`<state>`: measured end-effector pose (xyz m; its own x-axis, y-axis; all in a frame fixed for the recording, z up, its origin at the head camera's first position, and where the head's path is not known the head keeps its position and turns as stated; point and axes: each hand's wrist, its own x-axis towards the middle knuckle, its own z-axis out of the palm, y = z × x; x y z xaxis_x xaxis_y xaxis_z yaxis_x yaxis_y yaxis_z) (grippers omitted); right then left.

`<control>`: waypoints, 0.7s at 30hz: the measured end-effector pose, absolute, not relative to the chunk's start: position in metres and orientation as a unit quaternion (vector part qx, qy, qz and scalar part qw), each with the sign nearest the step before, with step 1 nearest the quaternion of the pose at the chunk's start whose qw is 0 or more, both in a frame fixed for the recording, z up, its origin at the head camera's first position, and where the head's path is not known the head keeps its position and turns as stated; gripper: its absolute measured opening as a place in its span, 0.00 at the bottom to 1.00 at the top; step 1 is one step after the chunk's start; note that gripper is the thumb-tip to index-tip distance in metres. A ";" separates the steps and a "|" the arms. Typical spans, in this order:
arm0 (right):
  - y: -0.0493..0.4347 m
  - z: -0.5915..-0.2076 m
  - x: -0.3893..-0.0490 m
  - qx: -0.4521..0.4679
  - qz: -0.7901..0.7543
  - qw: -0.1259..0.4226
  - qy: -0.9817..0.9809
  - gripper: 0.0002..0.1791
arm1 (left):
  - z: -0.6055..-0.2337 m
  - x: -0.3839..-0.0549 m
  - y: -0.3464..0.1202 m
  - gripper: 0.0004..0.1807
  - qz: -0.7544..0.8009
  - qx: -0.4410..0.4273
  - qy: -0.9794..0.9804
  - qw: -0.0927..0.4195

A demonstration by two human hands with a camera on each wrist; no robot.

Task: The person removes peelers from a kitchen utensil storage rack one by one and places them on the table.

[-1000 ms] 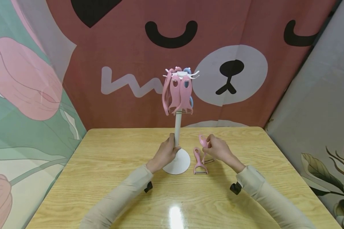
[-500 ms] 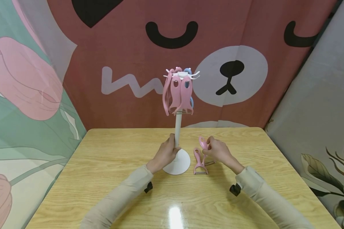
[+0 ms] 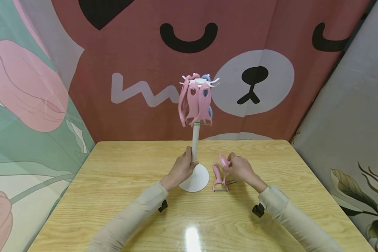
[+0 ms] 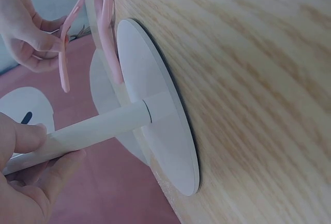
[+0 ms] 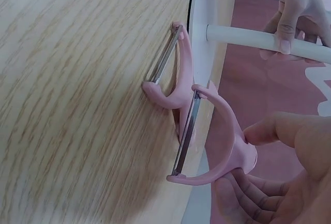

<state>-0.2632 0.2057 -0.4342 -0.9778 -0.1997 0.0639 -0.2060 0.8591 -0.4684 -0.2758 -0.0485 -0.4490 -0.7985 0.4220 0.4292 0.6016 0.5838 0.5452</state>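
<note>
I see the left hand (image 3: 182, 168) with its fingers wrapped round the pole (image 3: 195, 136). The right hand (image 3: 240, 168) pinches one peeler (image 3: 223, 160), apparently just off the table (image 3: 126, 175); a second peeler (image 3: 217, 171) lies beside the base (image 3: 196, 182).

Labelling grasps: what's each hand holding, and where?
Left hand: white round-based stand, by its pole. Right hand: pink Y-shaped plastic-looking peeler, by its handle, near the blade.

Right fingers (image 5: 261, 203) have room rightward; lying peeler (image 3: 219, 180) and stand (image 3: 195, 138) block left.
</note>
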 end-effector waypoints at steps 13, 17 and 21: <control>0.208 -0.437 -0.263 0.097 0.229 -0.001 -0.969 0.17 | -0.449 -0.276 -0.048 0.21 -0.346 -0.292 -0.882 0.130; 0.211 -0.438 -0.263 0.085 0.226 -0.008 -0.970 0.17 | -0.449 -0.276 -0.048 0.21 -0.347 -0.294 -0.881 0.133; 0.213 -0.439 -0.262 0.080 0.220 -0.010 -0.972 0.16 | -0.449 -0.276 -0.048 0.21 -0.349 -0.294 -0.880 0.133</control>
<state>-0.2617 0.2134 -0.4394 -0.9869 -0.1603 0.0166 -0.1518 0.8900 -0.4300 -0.2760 -0.0481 -0.4494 -0.7917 0.4246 0.4392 0.6103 0.5839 0.5354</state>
